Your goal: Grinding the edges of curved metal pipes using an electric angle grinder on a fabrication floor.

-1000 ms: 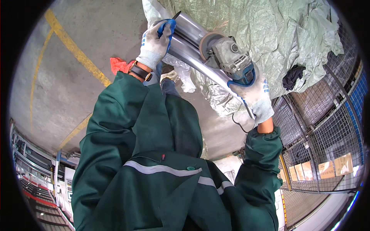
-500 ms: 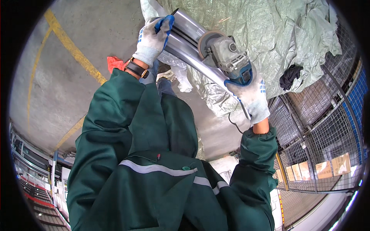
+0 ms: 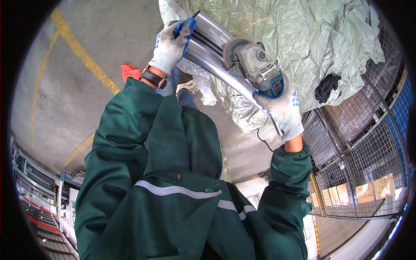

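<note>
Right grip (image 3: 279, 106) held the grinder (image 3: 259, 65), sparks (image 3: 256, 24) beyond it wider-spread than before; left grip (image 3: 173, 41) curled by the metal (image 3: 213, 31), hold unclear

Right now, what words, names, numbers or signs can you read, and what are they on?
None that I can read clearly.
Left glove: blue printing, too small and blurred.
Right glove: blue printing, also too small and blurred.
Cardboard boxes: faint marks, too blurred.
Angle grinder: no writing I can make out.
</note>
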